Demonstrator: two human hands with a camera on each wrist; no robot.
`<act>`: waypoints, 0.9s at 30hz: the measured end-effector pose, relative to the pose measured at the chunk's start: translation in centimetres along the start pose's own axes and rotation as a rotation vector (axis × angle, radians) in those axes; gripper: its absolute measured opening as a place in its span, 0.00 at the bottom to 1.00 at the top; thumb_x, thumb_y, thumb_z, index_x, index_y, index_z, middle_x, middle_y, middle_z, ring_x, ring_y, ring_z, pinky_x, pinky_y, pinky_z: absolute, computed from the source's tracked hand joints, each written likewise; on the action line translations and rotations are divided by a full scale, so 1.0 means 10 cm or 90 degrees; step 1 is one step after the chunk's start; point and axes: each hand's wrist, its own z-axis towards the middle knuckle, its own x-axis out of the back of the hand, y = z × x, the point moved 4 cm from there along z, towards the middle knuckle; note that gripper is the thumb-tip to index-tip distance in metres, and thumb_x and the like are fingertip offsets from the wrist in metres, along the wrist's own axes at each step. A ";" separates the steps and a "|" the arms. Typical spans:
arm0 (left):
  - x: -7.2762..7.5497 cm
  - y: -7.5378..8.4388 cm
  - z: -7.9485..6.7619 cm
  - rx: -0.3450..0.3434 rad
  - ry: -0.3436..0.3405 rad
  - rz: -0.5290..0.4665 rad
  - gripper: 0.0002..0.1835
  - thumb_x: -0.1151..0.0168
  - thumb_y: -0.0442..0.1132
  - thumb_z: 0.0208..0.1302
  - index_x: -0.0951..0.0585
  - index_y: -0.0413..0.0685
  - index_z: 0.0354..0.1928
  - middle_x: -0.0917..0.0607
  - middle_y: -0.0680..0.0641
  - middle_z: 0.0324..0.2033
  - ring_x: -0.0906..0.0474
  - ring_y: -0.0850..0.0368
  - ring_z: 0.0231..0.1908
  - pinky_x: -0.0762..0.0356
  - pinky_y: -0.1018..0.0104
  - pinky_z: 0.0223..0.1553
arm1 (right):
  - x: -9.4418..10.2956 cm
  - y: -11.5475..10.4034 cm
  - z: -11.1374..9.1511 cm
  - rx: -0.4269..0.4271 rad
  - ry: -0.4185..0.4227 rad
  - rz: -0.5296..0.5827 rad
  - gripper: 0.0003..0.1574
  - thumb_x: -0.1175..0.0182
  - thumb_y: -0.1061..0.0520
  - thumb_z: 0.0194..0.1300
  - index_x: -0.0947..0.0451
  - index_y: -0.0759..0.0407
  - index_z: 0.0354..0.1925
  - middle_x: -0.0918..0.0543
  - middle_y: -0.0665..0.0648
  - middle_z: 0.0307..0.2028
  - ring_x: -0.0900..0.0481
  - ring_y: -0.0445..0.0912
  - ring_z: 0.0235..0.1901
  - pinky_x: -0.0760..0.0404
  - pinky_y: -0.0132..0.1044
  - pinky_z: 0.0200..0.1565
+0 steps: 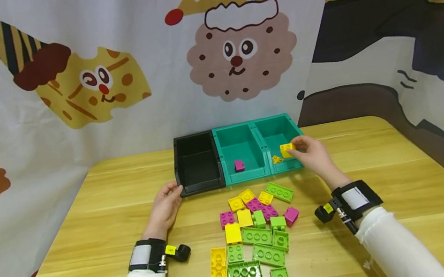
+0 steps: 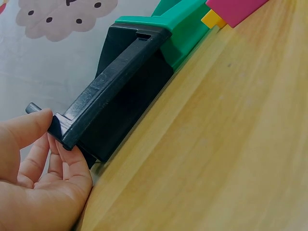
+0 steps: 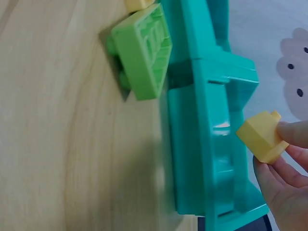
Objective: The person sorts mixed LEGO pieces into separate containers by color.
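My right hand [image 1: 315, 156] pinches a small yellow toy brick [image 1: 285, 149] between thumb and fingers, over the right teal bin [image 1: 273, 133]. In the right wrist view the brick [image 3: 262, 137] is tilted, above the teal front rim. Another small yellow piece [image 1: 277, 159] lies inside that bin. At the left, my left hand [image 1: 165, 208] grips the front corner of the black bin [image 1: 197, 161]; the left wrist view has the thumb on its rim and the fingers curled underneath. Between these two bins stands the middle teal bin [image 1: 241, 145], with a magenta brick [image 1: 239, 166] in it.
Loose bricks are scattered in front of the bins: several green ones [image 1: 257, 236], yellow ones [image 1: 233, 233] and magenta ones [image 1: 291, 216]. A green brick [image 1: 279, 192] lies close to the right bin. Behind the wooden table [image 1: 100, 212] hangs a printed curtain [image 1: 156, 34].
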 end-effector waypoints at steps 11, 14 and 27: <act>0.02 -0.02 0.00 0.008 0.009 -0.006 0.12 0.49 0.27 0.68 0.25 0.54 0.33 0.28 0.56 0.29 0.32 0.65 0.28 0.32 0.75 0.35 | -0.23 0.09 0.15 0.023 0.038 -0.114 0.18 0.40 0.61 0.64 0.26 0.72 0.49 0.21 0.72 0.47 0.22 0.63 0.47 0.24 0.54 0.48; 0.02 -0.03 0.00 0.012 0.006 -0.007 0.12 0.49 0.28 0.68 0.25 0.54 0.32 0.28 0.56 0.28 0.33 0.65 0.28 0.32 0.76 0.35 | -0.28 0.08 0.17 0.024 0.054 -0.155 0.18 0.39 0.62 0.63 0.25 0.73 0.48 0.21 0.72 0.46 0.23 0.63 0.47 0.25 0.53 0.49; 0.01 -0.01 0.00 -0.003 0.005 -0.003 0.11 0.49 0.28 0.68 0.24 0.54 0.32 0.28 0.56 0.27 0.34 0.65 0.27 0.32 0.76 0.34 | -0.33 0.10 0.28 0.006 0.016 -0.181 0.19 0.40 0.61 0.64 0.24 0.74 0.49 0.21 0.72 0.48 0.24 0.63 0.50 0.27 0.54 0.53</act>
